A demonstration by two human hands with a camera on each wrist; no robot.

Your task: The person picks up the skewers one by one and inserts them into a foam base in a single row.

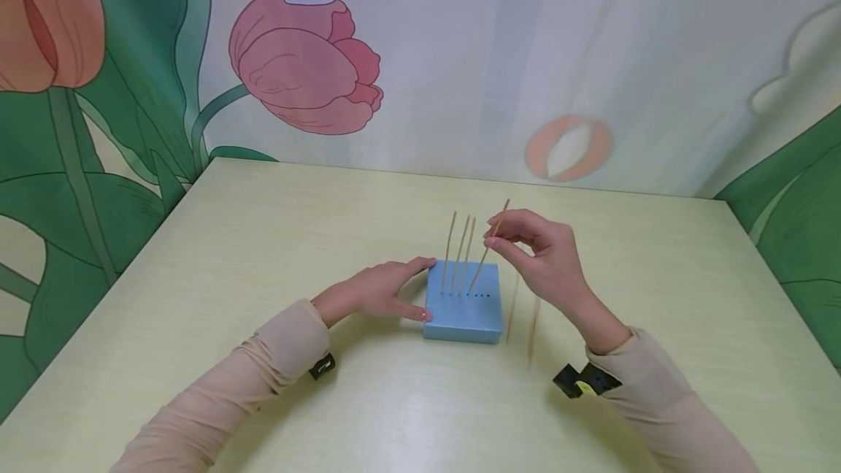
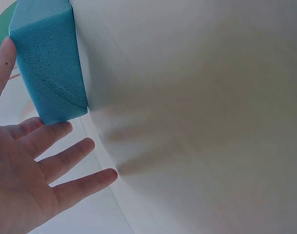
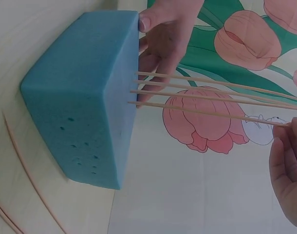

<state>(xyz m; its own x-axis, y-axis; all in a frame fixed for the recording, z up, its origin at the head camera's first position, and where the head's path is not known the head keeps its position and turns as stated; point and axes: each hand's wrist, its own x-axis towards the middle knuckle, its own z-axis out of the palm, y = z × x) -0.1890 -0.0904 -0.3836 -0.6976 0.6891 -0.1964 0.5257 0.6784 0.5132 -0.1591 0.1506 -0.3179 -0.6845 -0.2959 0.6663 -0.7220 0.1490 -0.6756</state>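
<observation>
A pale blue foam block (image 1: 463, 316) lies on the table with a row of small holes across its top. Three thin wooden sticks (image 1: 448, 254) stand in the left part of that row. My left hand (image 1: 381, 290) holds the block's left side between thumb and index finger, the other fingers spread beyond it in the left wrist view. Between thumb and fingertips, my right hand (image 1: 542, 254) pinches the upper part of a fourth stick (image 1: 482, 261), which leans right. The lower tip of this stick meets the block at the row, right of the standing ones.
Several loose sticks (image 1: 534, 331) lie on the table right of the block, partly beneath the right hand. Behind the table (image 1: 315, 217) hangs a backdrop (image 1: 447, 79) printed with flowers. Small dark devices (image 1: 588, 379) are strapped to both wrists.
</observation>
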